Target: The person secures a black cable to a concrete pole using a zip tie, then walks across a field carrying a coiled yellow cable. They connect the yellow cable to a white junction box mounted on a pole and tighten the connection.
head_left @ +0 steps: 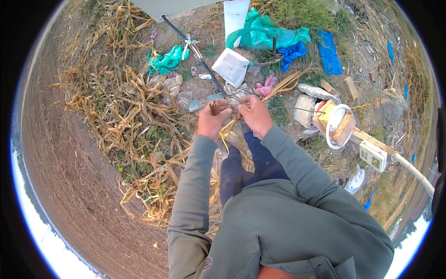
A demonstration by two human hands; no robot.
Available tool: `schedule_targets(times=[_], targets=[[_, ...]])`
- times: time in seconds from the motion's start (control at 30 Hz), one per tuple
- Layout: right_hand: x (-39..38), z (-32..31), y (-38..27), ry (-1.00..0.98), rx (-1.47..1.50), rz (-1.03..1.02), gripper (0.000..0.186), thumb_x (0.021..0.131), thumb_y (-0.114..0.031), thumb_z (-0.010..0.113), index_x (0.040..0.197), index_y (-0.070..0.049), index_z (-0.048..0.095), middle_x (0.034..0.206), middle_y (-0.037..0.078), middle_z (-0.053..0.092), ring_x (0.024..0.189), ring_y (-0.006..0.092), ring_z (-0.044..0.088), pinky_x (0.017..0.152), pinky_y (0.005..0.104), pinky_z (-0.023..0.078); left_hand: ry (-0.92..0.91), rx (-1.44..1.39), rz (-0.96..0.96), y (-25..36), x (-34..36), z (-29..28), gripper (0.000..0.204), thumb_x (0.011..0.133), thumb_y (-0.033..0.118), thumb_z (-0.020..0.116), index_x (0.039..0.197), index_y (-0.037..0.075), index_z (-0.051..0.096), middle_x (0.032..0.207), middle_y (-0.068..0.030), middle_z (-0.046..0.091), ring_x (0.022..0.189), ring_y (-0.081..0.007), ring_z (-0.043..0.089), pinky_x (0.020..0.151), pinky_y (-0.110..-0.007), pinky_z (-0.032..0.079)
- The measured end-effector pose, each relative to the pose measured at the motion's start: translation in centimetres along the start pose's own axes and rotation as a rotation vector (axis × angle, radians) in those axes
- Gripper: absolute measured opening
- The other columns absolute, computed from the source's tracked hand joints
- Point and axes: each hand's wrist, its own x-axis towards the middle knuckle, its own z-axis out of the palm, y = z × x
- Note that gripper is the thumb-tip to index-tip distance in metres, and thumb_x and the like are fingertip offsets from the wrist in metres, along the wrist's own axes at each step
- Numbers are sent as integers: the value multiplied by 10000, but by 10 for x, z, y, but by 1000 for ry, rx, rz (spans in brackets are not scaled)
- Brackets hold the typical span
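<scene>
Both my hands are close together in front of my legs, fingertips almost meeting. My left hand [212, 123] is closed around a short amber-brown handle [214, 108] that sticks up by the thumb; the rest of that tool is hidden. With thumb and forefinger, my right hand [255, 116] pinches something thin and dark, too small to make out. A yellow strip [225, 136] hangs below the hands. Just beyond them, a black cable [209, 70] comes down from the upper left, with a white tie [188, 43] around it.
Dry corn stalks [139, 104] cover the ground on the left. Ahead lie a white plastic container [231, 66], green sheeting [274, 35] and blue woven scraps [330, 52]. To the right, a pole [395, 158] bears a white ring [335, 130] beside concrete chunks [304, 110] and an electrical box [372, 156].
</scene>
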Motion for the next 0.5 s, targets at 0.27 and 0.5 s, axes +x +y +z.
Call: schedule_targets(times=[0.27,0.5], targets=[[-7,-11,-5,-132,-249,-267,246,875,-144,680,1076,-29,596,882,114,701,834,236,694,733,356,522,-115,91,-274,22,9,-20,308,920,35,676,1214,-5,592,856,10,621,599,-45,421,514,-218,329],[-5,-5,-16,-50,-310,-406,167,889,-38,695,1033,-19,612,826,57,643,771,117,598,715,299,507,-310,-266,-379,37,11,-23,254,967,95,634,1198,-6,596,883,10,570,571,-44,354,497,-219,293]])
